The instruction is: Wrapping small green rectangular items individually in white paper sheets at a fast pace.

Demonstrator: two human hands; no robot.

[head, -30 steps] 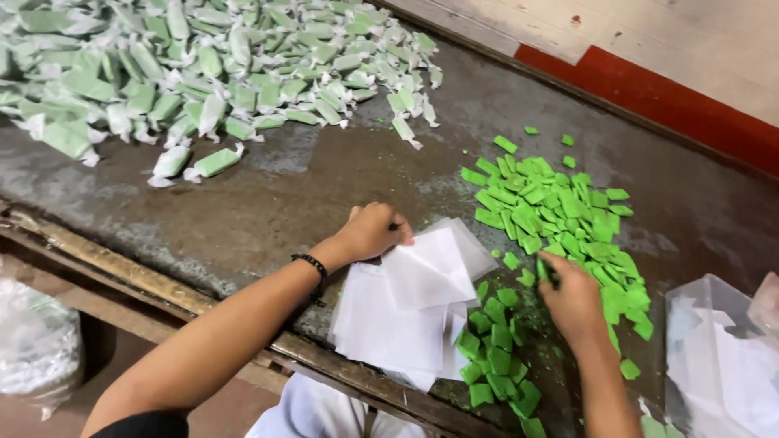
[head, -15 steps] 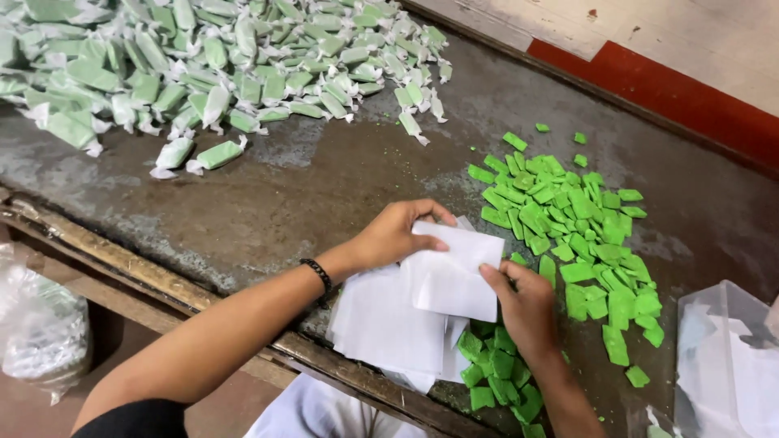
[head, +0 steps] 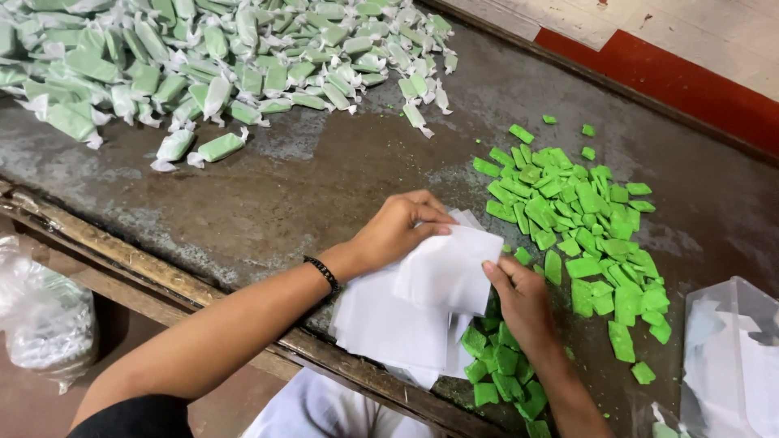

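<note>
My left hand [head: 399, 229] pinches the top edge of a white paper sheet [head: 450, 269], lifted off a stack of white sheets [head: 381, 324] near the table's front edge. My right hand [head: 519, 298] grips the same sheet's right side from below; whether a green piece sits under it is hidden. A heap of bright green flat pieces [head: 584, 219] lies just right of both hands, and more green pieces [head: 497, 369] lie under my right wrist. A black band circles my left wrist.
A big pile of wrapped pale-green pieces [head: 203, 65] covers the table's far left. The dark worn table [head: 308, 186] has a wooden front rail [head: 122, 259]. A clear plastic bag [head: 40, 316] hangs at lower left; a plastic bag with white sheets [head: 730, 357] sits at right.
My right hand came left from the green heap to the white sheet. My left hand lifted the sheet off the stack, and both hands now hold it.
</note>
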